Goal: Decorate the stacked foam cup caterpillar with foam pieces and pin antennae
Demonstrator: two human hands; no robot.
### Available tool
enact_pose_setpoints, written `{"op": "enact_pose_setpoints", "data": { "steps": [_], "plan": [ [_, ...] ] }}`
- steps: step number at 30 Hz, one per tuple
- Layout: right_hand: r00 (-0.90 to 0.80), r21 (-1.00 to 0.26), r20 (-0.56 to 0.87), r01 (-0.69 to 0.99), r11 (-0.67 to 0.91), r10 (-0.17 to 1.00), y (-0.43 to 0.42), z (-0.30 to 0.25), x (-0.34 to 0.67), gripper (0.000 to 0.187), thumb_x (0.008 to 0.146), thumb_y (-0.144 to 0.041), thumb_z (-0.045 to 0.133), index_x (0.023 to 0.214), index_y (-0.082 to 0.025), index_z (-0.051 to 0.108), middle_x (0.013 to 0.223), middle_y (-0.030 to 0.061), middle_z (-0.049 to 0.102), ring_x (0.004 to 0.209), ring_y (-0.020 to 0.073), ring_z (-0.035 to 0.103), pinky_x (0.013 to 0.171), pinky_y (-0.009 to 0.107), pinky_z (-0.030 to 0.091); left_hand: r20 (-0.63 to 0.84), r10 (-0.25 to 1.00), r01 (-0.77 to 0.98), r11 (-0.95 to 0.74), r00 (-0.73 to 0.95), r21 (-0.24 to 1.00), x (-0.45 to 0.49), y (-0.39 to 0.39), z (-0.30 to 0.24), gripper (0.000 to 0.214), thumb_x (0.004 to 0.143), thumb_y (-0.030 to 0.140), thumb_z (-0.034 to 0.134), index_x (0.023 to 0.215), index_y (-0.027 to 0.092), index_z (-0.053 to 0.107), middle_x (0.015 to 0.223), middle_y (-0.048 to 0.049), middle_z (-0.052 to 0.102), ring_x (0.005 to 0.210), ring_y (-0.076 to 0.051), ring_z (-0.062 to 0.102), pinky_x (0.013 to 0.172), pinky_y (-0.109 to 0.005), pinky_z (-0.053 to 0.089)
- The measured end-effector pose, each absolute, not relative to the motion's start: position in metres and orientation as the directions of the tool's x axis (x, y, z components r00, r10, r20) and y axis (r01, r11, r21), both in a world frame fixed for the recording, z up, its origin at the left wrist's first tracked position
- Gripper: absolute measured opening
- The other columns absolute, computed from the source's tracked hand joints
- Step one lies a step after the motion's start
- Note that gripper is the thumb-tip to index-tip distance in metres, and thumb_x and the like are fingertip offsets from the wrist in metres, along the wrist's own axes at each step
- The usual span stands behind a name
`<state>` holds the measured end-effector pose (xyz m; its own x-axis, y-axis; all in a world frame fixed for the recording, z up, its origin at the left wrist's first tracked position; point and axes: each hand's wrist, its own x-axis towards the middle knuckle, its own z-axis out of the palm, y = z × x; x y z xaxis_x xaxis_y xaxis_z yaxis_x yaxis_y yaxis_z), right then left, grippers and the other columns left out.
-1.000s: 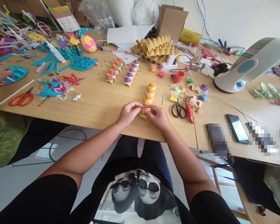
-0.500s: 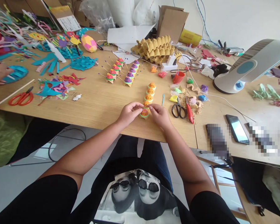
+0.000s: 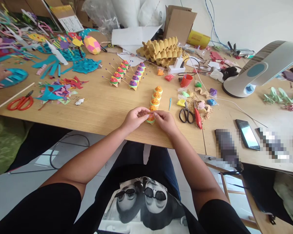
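Where left hand (image 3: 137,117) faces right hand (image 3: 165,121) | orange-topped row (image 3: 154,102): near end between them

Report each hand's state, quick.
Left hand: curled at the nearest orange-topped egg-carton cup; grip can't be told.
Right hand: curled at the same cup; grip can't be told.

The near row (image 3: 154,102) is orange above green and yellow. Farther off, the left row (image 3: 117,75) is red and the right row (image 3: 136,78) purple, both over green and yellow. The far-left egg (image 3: 92,45) is patched pink and yellow. The left scissors (image 3: 21,102) have orange-red handles, the right scissors (image 3: 186,110) black ones. Cutter (image 3: 198,118) and cup (image 3: 186,80) are red, the cartons (image 3: 161,48) mustard, the fan (image 3: 236,86) white with a blue oval. The shirt (image 3: 146,208) is black with a black-and-white print.
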<state>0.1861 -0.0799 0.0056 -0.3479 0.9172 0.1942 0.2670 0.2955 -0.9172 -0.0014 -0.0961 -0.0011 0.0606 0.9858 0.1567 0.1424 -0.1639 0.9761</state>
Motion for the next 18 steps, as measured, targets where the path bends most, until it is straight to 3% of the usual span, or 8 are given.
{"op": "enact_pose_setpoints", "data": {
  "steps": [6, 10, 13, 18],
  "plan": [
    [-0.340, -0.919, 0.175, 0.280, 0.277, 0.924, -0.082, 0.011, 0.184, 0.032, 0.093, -0.042, 0.055, 0.102, -0.020, 0.077, 0.093, 0.0062, 0.076, 0.085, 0.0202, 0.067, 0.079, 0.032, 0.050, 0.149, 0.988, 0.132, -0.153, 0.044, 0.979, -0.001, -0.096, -0.001, 0.027, 0.079, 0.037, 0.073, 0.098, 0.019, 0.073, 0.090, -0.0037, 0.070, 0.080, -0.015, 0.061, 0.073, -0.025, 0.048],
    [-0.224, -0.959, 0.112, 0.230, 0.165, 0.968, -0.079, 0.013, 0.187, 0.028, 0.087, -0.033, 0.055, 0.104, -0.020, 0.072, 0.079, 0.0018, 0.065, 0.071, 0.0149, 0.056, 0.067, 0.028, 0.045, 0.146, 0.989, 0.069, -0.145, -0.010, 0.987, -0.002, -0.095, 0.000, 0.023, 0.083, 0.037, 0.068, 0.096, 0.019, 0.073, 0.092, -0.0035, 0.070, 0.085, -0.015, 0.061, 0.081, -0.026, 0.048],
    [-0.167, -0.999, 0.032, 0.031, 0.038, 0.985, -0.072, 0.011, 0.193, 0.027, 0.078, -0.020, 0.051, 0.101, -0.021, 0.066, 0.081, 0.0001, 0.059, 0.067, 0.0120, 0.051, 0.062, 0.026, 0.043, 0.117, 0.993, 0.051, -0.115, -0.034, 0.992, -0.001, -0.095, 0.001, 0.023, 0.082, 0.037, 0.067, 0.095, 0.018, 0.073, 0.092, -0.0035, 0.071, 0.084, -0.015, 0.061, 0.081, -0.026, 0.048],
    [-0.145, -0.932, -0.049, -0.348, -0.097, 0.988, -0.067, 0.008, 0.199, 0.020, 0.068, -0.014, 0.062, 0.086, -0.023, 0.059, 0.091, 0.0001, 0.065, 0.083, 0.0116, 0.062, 0.078, 0.025, 0.052, 0.124, 0.992, 0.040, -0.122, -0.033, 0.992, -0.001, -0.095, 0.001, 0.022, 0.082, 0.036, 0.068, 0.095, 0.018, 0.073, 0.092, -0.0032, 0.071, 0.085, -0.015, 0.061, 0.080, -0.026, 0.047]
  ]
}}
